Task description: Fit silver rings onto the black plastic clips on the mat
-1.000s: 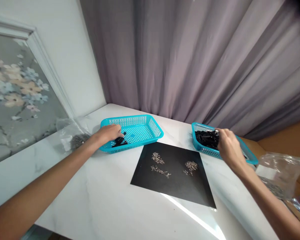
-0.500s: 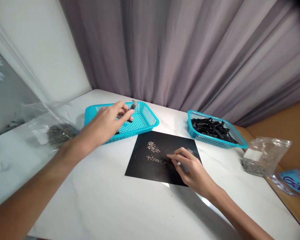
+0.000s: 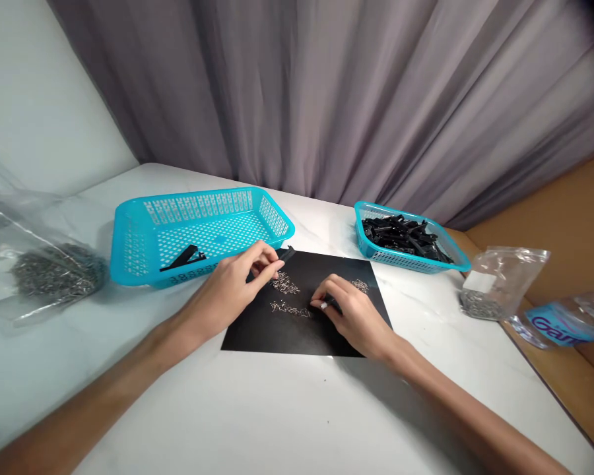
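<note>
My left hand [image 3: 235, 282] is closed in a pinch on a small black plastic part [image 3: 288, 253], above the upper left of a black mat [image 3: 272, 338]. Over the mat's middle, my right hand [image 3: 354, 311] has its fingers closed round a slim dark tool with a pale end [image 3: 324, 305]; most of it is hidden by the fingers. Its fingertips are close to a row of small metal pieces [image 3: 290, 309]. A pile of similar pieces [image 3: 286, 284] lies near my left fingertips, and a smaller pile [image 3: 360, 285] is behind my right hand.
A large blue basket [image 3: 202, 198] at the left holds a few black parts [image 3: 185, 257]. Another blue basket [image 3: 410, 258] at the right is heaped with black parts [image 3: 400, 236]. Clear bags of metal pieces [image 3: 54, 272] [image 3: 485, 302] flank the work area. A plastic bottle [image 3: 564, 322] lies at the right edge.
My left hand has come from over the left basket down to the mat, with the black plastic part in it. The right fingers have curled in closer. The view has shifted right.
</note>
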`<state>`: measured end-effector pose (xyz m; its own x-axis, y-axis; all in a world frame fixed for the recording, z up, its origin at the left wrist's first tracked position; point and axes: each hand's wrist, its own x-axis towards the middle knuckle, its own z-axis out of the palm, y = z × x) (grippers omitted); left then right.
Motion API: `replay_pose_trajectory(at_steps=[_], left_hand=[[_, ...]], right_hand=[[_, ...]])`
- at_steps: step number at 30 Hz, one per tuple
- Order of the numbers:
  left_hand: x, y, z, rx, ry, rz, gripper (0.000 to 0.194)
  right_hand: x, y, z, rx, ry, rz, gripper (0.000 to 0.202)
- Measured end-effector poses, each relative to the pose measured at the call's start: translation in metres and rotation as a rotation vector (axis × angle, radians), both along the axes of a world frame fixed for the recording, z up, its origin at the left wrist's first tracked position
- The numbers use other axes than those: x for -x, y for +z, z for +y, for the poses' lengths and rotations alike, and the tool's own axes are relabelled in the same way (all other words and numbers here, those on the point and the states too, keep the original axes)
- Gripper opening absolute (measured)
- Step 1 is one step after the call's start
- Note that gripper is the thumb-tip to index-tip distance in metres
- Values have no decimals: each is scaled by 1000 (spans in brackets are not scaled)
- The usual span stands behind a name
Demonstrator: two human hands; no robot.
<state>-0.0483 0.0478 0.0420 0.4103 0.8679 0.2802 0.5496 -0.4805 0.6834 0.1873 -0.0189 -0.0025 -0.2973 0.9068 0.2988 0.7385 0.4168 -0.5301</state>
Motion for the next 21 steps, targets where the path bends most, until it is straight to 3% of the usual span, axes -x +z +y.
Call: replay_pose_trajectory(at_steps=[7, 12, 15, 21], left_hand=[[-5, -14, -5, 154, -87, -116, 28], [-11, -23, -11, 219, -152, -140, 25], [-13, -23, -18, 226, -199, -107, 23], [-15, -20, -27, 163, -288, -11, 29]], right_hand=[[-12, 10, -8, 64, -48, 211, 14], [-14, 12, -15, 136, -97, 403, 13], [-17, 11, -16, 205, -127, 495, 15], [-22, 15, -19, 182, -154, 483, 19]])
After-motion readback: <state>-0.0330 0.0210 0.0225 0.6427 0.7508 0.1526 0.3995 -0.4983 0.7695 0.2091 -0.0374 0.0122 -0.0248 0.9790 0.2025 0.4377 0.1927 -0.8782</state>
